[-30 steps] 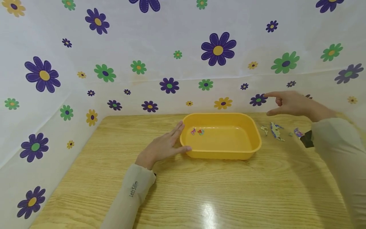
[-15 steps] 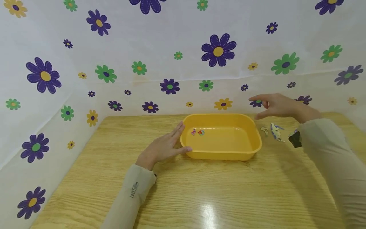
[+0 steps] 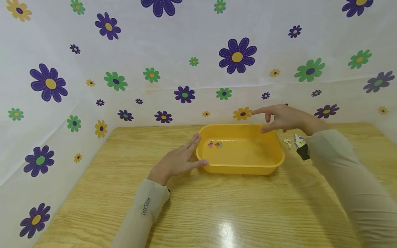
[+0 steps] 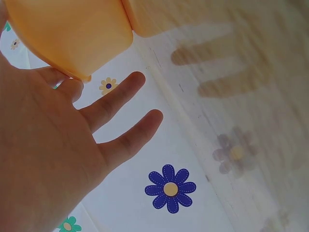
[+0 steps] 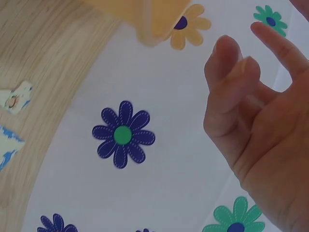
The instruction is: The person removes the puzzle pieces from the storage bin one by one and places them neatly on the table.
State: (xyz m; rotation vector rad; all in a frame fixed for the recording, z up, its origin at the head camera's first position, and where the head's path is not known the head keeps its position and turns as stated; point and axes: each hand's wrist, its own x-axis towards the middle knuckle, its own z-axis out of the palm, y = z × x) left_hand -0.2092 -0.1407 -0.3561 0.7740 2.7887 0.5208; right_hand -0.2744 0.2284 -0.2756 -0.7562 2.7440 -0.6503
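Note:
My left hand [image 3: 176, 161] rests on the left end of a yellow plastic tub [image 3: 238, 169], its thumb on the front rim and its fingers along the left side. In the left wrist view, two fingers of that hand [image 4: 53, 140] stretch out straight beside the tub [image 4: 72, 34]. Over the tub's back right corner hovers my right hand [image 3: 286, 119]. Its index finger points left, the thumb stands apart and the other fingers are bent; nothing shows in its grasp. Two small colourful sticker-like pieces [image 3: 218, 145] lie at the left inside the tub.
Right of the tub lie a small torn paper scrap [image 3: 287, 142] and a bigger blue-and-cream scrap [image 3: 299, 140], partly covered by the right wrist's black device [image 3: 303, 152]. Behind the wooden table [image 3: 198, 210] hangs a white flower-patterned cloth [image 3: 198, 41].
My right hand has moved left from above the scraps to over the tub's right end. The left hand and the tub have stayed in place.

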